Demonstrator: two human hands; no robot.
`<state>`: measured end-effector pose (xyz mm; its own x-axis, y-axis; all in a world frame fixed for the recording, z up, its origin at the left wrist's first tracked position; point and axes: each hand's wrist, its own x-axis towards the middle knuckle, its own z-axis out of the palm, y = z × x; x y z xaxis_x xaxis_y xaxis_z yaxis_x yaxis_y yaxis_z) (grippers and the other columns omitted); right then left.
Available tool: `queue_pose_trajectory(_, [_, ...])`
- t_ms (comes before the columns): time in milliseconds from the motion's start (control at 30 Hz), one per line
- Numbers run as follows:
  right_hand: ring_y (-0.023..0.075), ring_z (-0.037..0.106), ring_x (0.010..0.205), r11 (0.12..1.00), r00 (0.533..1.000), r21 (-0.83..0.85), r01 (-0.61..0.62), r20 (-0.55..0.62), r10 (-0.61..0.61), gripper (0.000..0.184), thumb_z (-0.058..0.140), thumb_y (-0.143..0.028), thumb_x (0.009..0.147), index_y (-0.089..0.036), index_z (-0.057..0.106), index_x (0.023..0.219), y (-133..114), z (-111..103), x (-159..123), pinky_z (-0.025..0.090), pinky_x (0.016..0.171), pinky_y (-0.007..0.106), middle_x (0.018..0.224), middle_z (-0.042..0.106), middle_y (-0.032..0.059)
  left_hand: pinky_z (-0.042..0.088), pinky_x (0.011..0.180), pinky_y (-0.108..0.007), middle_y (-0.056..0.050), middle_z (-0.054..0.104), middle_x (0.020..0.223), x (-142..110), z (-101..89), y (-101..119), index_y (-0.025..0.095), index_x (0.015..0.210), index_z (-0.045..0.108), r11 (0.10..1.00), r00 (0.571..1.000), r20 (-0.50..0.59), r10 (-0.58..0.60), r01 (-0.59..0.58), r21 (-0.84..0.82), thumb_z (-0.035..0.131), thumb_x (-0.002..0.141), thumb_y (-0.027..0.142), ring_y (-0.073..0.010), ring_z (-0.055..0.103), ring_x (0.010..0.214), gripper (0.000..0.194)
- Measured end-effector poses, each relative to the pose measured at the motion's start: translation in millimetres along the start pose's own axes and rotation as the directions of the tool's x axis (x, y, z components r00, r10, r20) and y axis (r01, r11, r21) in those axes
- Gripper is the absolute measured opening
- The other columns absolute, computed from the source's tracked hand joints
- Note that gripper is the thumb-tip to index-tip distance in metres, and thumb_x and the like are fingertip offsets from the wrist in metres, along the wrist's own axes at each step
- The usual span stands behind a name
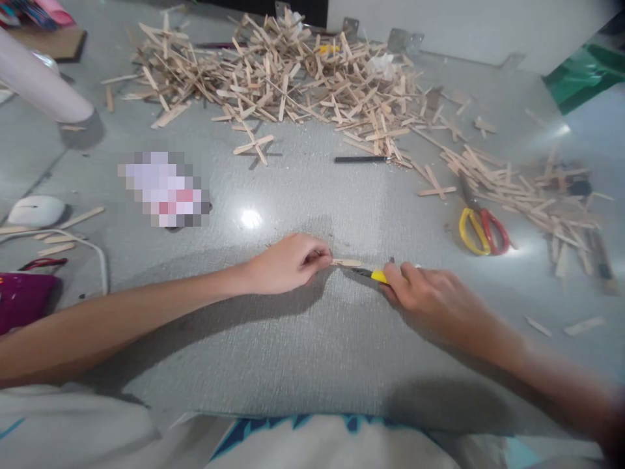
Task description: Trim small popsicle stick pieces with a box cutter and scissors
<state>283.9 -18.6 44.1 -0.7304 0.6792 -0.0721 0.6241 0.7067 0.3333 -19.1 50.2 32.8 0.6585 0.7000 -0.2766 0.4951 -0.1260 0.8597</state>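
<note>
My left hand (293, 262) is closed, with thumb and fingertips pinching one end of a short piece of wooden craft stick (349, 262). The stick's free end points right, just above the grey table. My right hand (422, 286) wraps around a yellow-handled tool (378, 277) with a dark, narrow metal tip. That tip points left and lies against or just below the stick; whether it touches, I cannot tell. Most of the handle is hidden by my fingers, so whether it is a knife or pliers is unclear.
A large heap of craft sticks (273, 78), some joined as crosses, lies at the back. More sticks (517, 189) spread rightward near scissors (476, 231) with yellow and red handles. A black-handled tool (361, 159) lies ahead. Left are a blurred-out object (163, 189) and a white mouse (36, 212).
</note>
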Motion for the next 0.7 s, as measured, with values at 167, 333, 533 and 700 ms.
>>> queue_pose_trajectory(167, [0.0176, 0.054, 0.054, 0.998, 0.997, -0.012, 0.061, -0.056, -0.061, 0.042, 0.038, -0.036, 0.122, -0.015, 0.071, 0.107, 13.1, 16.5, 7.8, 0.018, 0.055, 0.036, 0.077, 0.066, 0.0063, 0.037, 0.053, -0.024, 0.000, 0.065, 0.059, 3.5, 0.1, -5.6, 0.019, 0.077, 0.064, 0.999, 0.999, 0.007, 0.043, -0.043, 0.010, 0.054, 0.110, 0.031, -0.0106, 0.053, 0.047, 0.036])
queue_pose_trajectory(333, [0.0158, 0.045, 0.049, 0.990, 0.989, 0.037, 0.139, -0.057, -0.137, 0.050, 0.028, -0.033, 0.122, -0.017, 0.072, 0.103, 27.5, 15.1, 19.5, 0.016, 0.053, 0.036, 0.071, 0.063, 0.0043, 0.037, 0.054, -0.023, 0.001, 0.063, 0.057, 3.0, 2.2, -4.8, 0.019, 0.075, 0.062, 0.998, 0.998, -0.032, 0.062, -0.062, 0.014, 0.054, 0.108, 0.028, -0.0099, 0.051, 0.047, 0.035])
queue_pose_trajectory(533, [0.0147, 0.040, 0.047, 0.999, 0.999, -0.019, 0.041, 0.033, -0.040, 0.034, 0.042, -0.006, 0.108, -0.020, 0.072, 0.105, 11.9, -14.3, 16.4, 0.015, 0.052, 0.038, 0.068, 0.061, 0.0021, 0.038, 0.055, -0.021, 0.002, 0.061, 0.058, 0.2, 1.8, -3.7, 0.019, 0.076, 0.063, 0.998, 0.998, -0.009, 0.066, -0.066, -0.004, 0.054, 0.107, 0.027, -0.0098, 0.050, 0.051, 0.033])
queue_pose_trajectory(700, [0.0147, 0.040, 0.047, 0.993, 0.993, -0.021, 0.120, 0.001, -0.120, 0.041, 0.035, -0.028, 0.120, -0.019, 0.071, 0.103, 20.5, 13.1, 19.2, 0.014, 0.052, 0.036, 0.071, 0.062, 0.0017, 0.038, 0.054, -0.022, 0.002, 0.061, 0.058, 0.2, 3.6, -4.5, 0.019, 0.077, 0.061, 0.999, 0.999, -0.034, 0.041, -0.041, -0.010, 0.054, 0.107, 0.028, -0.0102, 0.051, 0.050, 0.032])
